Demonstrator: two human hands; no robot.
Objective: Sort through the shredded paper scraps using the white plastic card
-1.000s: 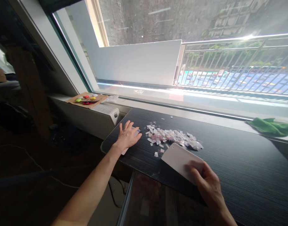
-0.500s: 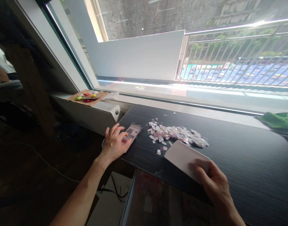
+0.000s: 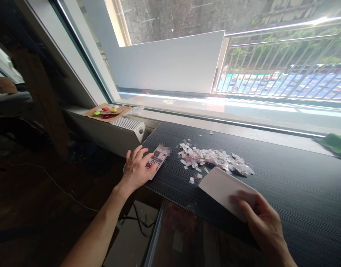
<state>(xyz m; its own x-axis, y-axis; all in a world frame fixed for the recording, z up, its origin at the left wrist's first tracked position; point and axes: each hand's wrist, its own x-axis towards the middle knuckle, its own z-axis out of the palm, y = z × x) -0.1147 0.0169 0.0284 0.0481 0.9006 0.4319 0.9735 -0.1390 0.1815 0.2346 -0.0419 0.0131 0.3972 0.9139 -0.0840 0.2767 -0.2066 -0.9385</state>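
My left hand point(image 3: 138, 167) rests over a phone point(image 3: 159, 157) at the left end of the dark table. Its fingers are spread, and the thumb and a finger touch the lit screen. In my right hand point(image 3: 266, 220) is a flat white plastic scraper point(image 3: 227, 191) with a small hole in one corner, pinched between thumb and fingers. The scraper is tilted above the table, its far edge close to a heap of small paper scraps point(image 3: 215, 157). A few loose scraps point(image 3: 192, 180) lie on the near side of the heap.
The dark wood-grain table point(image 3: 298, 185) stands against a window sill. A white radiator point(image 3: 131, 128) is beyond its left end, near a cardboard sheet point(image 3: 92, 113) bearing colourful small items. A green cloth point(image 3: 335, 144) sits at the right. Below are black cables point(image 3: 139, 220).
The whole view has shifted slightly, so things appear a little further right. My left hand stays at the phone, and my right hand still grips the scraper near the heap.
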